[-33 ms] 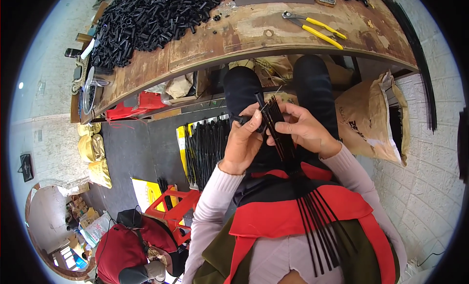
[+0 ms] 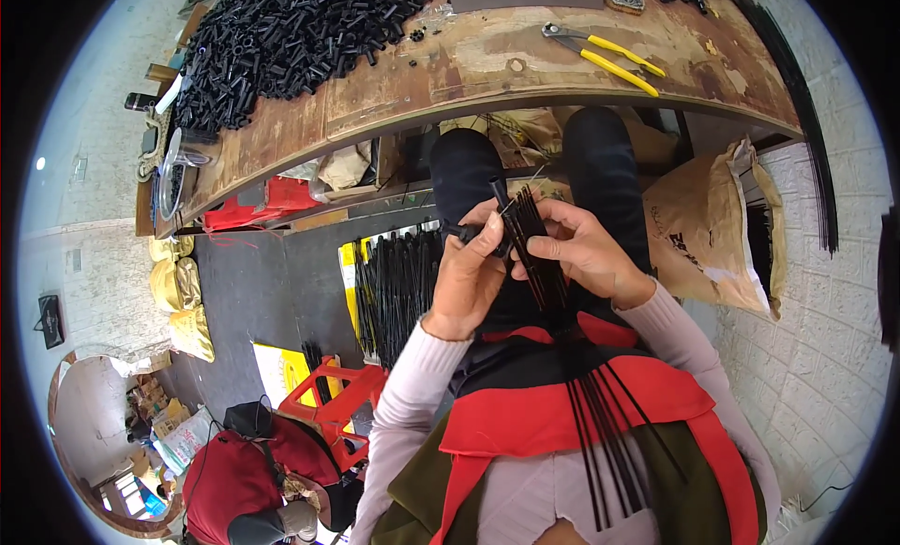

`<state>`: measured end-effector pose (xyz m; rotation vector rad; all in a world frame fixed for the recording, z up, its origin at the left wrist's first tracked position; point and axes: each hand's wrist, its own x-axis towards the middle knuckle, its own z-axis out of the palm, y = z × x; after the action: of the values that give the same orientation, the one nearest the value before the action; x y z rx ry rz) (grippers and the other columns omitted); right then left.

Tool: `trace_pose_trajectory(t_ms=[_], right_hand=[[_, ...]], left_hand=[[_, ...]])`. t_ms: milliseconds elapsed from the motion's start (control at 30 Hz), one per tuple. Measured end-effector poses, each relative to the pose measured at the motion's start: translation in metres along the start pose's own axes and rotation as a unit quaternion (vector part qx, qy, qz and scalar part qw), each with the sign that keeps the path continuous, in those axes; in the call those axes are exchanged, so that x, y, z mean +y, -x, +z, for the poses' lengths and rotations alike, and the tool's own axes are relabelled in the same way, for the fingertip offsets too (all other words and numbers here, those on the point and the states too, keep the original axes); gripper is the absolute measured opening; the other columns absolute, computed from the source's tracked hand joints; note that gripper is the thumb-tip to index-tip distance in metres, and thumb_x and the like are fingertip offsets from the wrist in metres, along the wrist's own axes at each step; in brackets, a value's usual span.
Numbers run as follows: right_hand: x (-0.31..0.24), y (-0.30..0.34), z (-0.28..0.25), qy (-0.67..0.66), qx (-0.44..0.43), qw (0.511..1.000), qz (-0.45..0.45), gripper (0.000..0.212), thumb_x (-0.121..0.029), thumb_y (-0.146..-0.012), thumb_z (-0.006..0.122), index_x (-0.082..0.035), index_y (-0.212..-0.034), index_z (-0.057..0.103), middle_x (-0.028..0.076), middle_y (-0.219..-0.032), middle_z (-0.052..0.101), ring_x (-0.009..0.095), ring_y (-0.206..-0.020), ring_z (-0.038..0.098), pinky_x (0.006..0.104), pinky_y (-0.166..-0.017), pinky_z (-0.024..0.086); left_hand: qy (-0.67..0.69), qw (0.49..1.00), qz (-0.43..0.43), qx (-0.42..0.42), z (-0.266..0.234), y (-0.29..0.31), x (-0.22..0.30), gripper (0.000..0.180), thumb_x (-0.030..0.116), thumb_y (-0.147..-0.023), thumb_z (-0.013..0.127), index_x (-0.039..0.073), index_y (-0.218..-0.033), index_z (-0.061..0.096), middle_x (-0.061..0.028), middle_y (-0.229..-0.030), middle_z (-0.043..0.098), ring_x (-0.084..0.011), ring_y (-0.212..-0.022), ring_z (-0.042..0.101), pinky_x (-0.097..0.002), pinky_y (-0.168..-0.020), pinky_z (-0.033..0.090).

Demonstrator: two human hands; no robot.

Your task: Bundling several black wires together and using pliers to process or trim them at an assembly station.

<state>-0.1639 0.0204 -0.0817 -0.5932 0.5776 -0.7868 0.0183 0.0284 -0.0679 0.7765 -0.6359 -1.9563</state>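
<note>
My right hand [image 2: 586,250] grips a bundle of thin black rods [image 2: 542,264] over my lap. The rods fan out downward across my red apron [image 2: 525,414]. My left hand [image 2: 466,278] is closed on a short black tube piece [image 2: 494,208] and touches the top end of the bundle. Both hands meet in front of my knees, just below the workbench edge [image 2: 469,95].
A heap of short black tubes [image 2: 281,39] and yellow-handled pliers [image 2: 609,56] lie on the worn wooden bench. More black rods [image 2: 394,283] lie on the floor to my left. A brown paper sack [image 2: 712,226] stands at right, a red stool [image 2: 328,395] and another person [image 2: 244,489] lower left.
</note>
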Motion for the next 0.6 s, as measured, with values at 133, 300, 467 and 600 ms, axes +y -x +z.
trace_pose_trajectory(t_ms=[133,300,467,600], right_hand=[[0.005,0.003,0.006,0.044,0.000,0.997,-0.069,0.030,-0.005,-0.095,0.059,0.003,-0.122,0.051,0.009,-0.097,0.062,0.018,-0.085,0.063,0.0383,-0.084,0.057],[0.001,0.004,0.011,0.069,-0.001,0.995,-0.069,0.031,-0.005,-0.096,0.056,0.002,-0.126,0.050,0.007,-0.096,0.058,0.015,-0.085,0.060,0.0428,-0.088,0.056],[0.003,0.005,0.014,0.054,-0.009,0.997,-0.058,0.032,-0.005,-0.097,0.054,0.002,-0.128,0.049,0.006,-0.097,0.056,0.015,-0.084,0.059,0.0459,-0.090,0.055],[0.000,0.007,0.012,0.064,-0.012,0.996,-0.056,0.032,-0.004,-0.097,0.054,0.002,-0.128,0.048,0.006,-0.098,0.056,0.015,-0.085,0.060,0.0463,-0.090,0.055]], left_hand=[[0.057,0.997,0.020,0.056,0.008,-0.004,-0.005,0.046,0.029,-0.097,0.060,0.004,-0.133,0.050,-0.0027,-0.101,0.064,-0.0063,-0.070,0.055,-0.0218,-0.052,0.044],[-0.062,0.983,0.169,0.040,0.002,-0.019,0.024,0.064,0.040,-0.090,0.066,0.007,-0.141,0.044,-0.0129,-0.147,0.044,-0.0259,-0.141,0.035,-0.0432,-0.114,0.026],[-0.197,0.969,0.088,-0.117,0.022,-0.050,0.080,0.052,0.022,-0.092,0.062,-0.001,-0.137,0.049,-0.0167,-0.146,0.044,-0.0239,-0.134,0.043,-0.0381,-0.111,0.032],[-0.248,0.947,-0.083,-0.187,0.014,-0.047,0.073,0.058,0.028,-0.090,0.067,-0.001,-0.137,0.050,-0.0170,-0.133,0.056,-0.0222,-0.125,0.051,-0.0322,-0.106,0.037]])
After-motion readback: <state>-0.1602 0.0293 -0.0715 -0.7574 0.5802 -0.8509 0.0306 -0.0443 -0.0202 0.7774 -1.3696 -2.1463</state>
